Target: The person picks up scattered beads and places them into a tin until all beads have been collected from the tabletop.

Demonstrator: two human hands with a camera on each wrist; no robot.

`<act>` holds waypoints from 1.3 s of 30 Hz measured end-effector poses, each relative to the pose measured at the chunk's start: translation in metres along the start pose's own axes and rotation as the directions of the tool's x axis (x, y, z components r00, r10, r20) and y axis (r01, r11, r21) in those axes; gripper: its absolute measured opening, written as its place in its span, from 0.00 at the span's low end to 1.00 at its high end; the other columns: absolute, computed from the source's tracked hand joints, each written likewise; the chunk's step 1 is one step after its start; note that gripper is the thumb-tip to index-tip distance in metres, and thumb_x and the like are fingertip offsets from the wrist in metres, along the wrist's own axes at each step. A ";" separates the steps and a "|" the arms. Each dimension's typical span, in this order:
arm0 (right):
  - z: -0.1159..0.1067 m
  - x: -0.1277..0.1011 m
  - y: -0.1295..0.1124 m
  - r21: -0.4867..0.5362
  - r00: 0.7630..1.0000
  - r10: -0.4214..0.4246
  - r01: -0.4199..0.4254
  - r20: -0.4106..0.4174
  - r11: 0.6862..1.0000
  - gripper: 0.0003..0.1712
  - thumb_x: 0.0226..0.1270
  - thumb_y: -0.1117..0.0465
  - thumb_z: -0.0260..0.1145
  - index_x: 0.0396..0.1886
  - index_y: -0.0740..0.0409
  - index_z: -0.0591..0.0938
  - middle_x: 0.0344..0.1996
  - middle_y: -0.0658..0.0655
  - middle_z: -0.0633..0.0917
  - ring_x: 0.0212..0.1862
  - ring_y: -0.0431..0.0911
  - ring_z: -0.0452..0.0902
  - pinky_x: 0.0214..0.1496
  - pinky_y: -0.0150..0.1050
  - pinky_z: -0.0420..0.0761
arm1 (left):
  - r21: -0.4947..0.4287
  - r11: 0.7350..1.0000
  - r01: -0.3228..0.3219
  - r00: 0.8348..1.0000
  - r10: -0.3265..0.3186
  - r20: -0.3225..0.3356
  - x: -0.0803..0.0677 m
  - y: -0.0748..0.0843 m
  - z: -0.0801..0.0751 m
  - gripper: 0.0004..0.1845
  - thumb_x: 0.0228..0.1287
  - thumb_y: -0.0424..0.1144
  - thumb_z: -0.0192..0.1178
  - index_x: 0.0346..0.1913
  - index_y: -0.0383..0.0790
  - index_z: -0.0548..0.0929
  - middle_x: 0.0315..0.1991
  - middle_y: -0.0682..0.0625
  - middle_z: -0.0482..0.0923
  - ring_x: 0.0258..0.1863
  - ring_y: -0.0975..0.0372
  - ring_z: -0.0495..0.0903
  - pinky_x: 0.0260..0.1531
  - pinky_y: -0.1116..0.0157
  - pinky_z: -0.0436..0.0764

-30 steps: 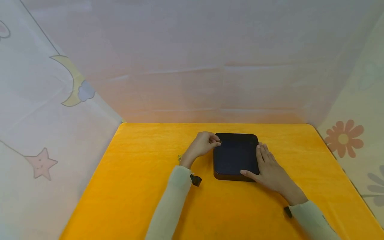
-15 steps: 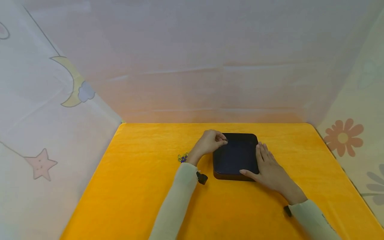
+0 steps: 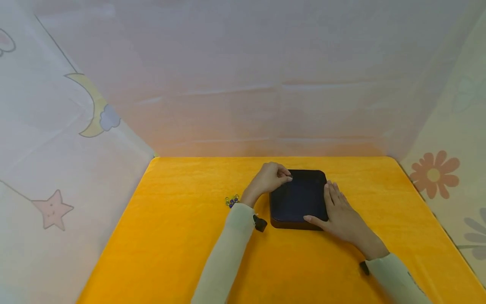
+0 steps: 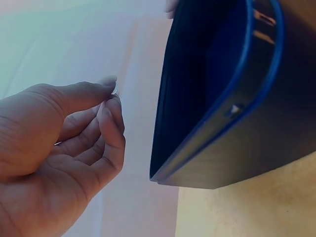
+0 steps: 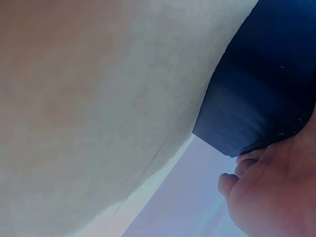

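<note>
A black square box (image 3: 296, 226) with an open top sits on the yellow cloth. Over its far left corner, my left hand (image 3: 267, 177) pinches a tiny shiny glass marble (image 4: 116, 92) between thumb and fingertips; most of it is hidden. In the left wrist view those fingertips are above the rim and apart from the box wall (image 4: 237, 148). My right hand (image 3: 347, 221) lies along the box's right side with its fingers straight, the thumb reaching over the front right part of the rim. Several yellow-green and blue marbles (image 3: 232, 201) lie left of the box, beside my left forearm.
Yellow cloth (image 3: 159, 236) covers the table around the box. A pale backdrop (image 3: 235, 114) rises behind the table's far edge, with printed side panels at the left and right. Black straps (image 3: 260, 223) sit at both wrists.
My left hand has moved right, from the box's left edge to over its far left corner, still pinching the marble. More of the marble pile shows now. My right hand has stayed in place.
</note>
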State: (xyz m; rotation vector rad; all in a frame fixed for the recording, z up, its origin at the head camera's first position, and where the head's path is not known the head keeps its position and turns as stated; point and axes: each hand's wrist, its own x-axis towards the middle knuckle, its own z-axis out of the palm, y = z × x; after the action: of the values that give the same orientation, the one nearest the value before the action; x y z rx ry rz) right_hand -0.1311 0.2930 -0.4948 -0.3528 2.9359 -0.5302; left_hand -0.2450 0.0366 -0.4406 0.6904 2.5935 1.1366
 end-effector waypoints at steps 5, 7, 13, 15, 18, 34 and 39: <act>0.000 0.000 0.000 -0.001 1.000 -0.003 0.003 -0.004 1.000 0.73 0.68 0.21 0.58 0.84 0.69 0.36 0.85 0.70 0.35 0.86 0.68 0.28 0.83 0.71 0.45 | 0.009 1.000 -0.019 1.000 0.019 -0.001 0.003 0.002 0.001 0.12 0.77 0.46 0.64 0.52 0.44 0.90 0.43 0.52 0.89 0.37 0.67 0.83 0.40 0.70 0.84; 0.000 0.000 -0.001 0.001 1.000 -0.004 0.004 -0.004 1.000 0.73 0.68 0.21 0.58 0.84 0.69 0.36 0.85 0.70 0.35 0.86 0.68 0.29 0.83 0.70 0.45 | 0.009 1.000 -0.024 1.000 0.024 -0.001 0.005 0.003 0.001 0.12 0.77 0.46 0.64 0.52 0.44 0.90 0.43 0.52 0.89 0.37 0.67 0.83 0.40 0.71 0.84; 0.000 0.000 -0.001 -0.004 1.000 -0.007 0.007 -0.012 1.000 0.73 0.68 0.21 0.59 0.85 0.69 0.36 0.85 0.70 0.36 0.86 0.68 0.30 0.83 0.70 0.45 | -0.004 0.999 -0.033 0.999 0.033 0.002 0.010 0.005 0.006 0.12 0.76 0.44 0.64 0.52 0.43 0.90 0.43 0.51 0.89 0.35 0.68 0.83 0.38 0.72 0.83; -0.001 -0.001 -0.001 -0.003 1.000 -0.005 0.005 -0.010 1.000 0.73 0.68 0.21 0.59 0.85 0.68 0.36 0.85 0.70 0.35 0.86 0.68 0.29 0.83 0.70 0.46 | -0.008 0.999 -0.037 0.999 0.037 0.005 0.012 0.006 0.008 0.12 0.76 0.44 0.65 0.52 0.42 0.91 0.43 0.51 0.90 0.34 0.68 0.83 0.37 0.73 0.82; -0.001 -0.001 -0.001 -0.002 1.000 -0.004 0.004 -0.009 1.000 0.73 0.68 0.21 0.58 0.85 0.68 0.36 0.85 0.69 0.35 0.86 0.67 0.29 0.82 0.71 0.46 | -0.018 0.999 -0.041 0.999 0.041 0.012 0.015 0.007 0.010 0.11 0.76 0.43 0.65 0.51 0.42 0.91 0.43 0.51 0.90 0.33 0.68 0.83 0.36 0.73 0.82; 0.003 0.000 0.001 0.013 1.000 -0.009 0.009 -0.008 1.000 0.73 0.69 0.22 0.59 0.85 0.68 0.36 0.85 0.70 0.34 0.86 0.68 0.28 0.83 0.71 0.44 | 0.006 0.998 -0.064 0.997 0.064 0.037 0.030 0.014 0.017 0.11 0.76 0.41 0.65 0.51 0.40 0.90 0.43 0.51 0.89 0.34 0.69 0.82 0.37 0.75 0.83; 0.002 -0.001 0.001 0.011 1.000 -0.001 0.001 -0.010 1.000 0.73 0.68 0.21 0.59 0.85 0.67 0.36 0.85 0.70 0.35 0.86 0.67 0.28 0.83 0.71 0.45 | 0.027 0.997 -0.077 0.996 0.076 0.037 0.035 0.016 0.019 0.10 0.75 0.41 0.66 0.51 0.41 0.91 0.43 0.52 0.90 0.34 0.69 0.83 0.36 0.75 0.82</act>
State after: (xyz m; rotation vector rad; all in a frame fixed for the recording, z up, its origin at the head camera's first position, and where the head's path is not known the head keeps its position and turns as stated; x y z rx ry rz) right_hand -0.1301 0.2935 -0.4965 -0.3518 2.9416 -0.5501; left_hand -0.2625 0.0753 -0.4425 0.8148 2.5783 1.1000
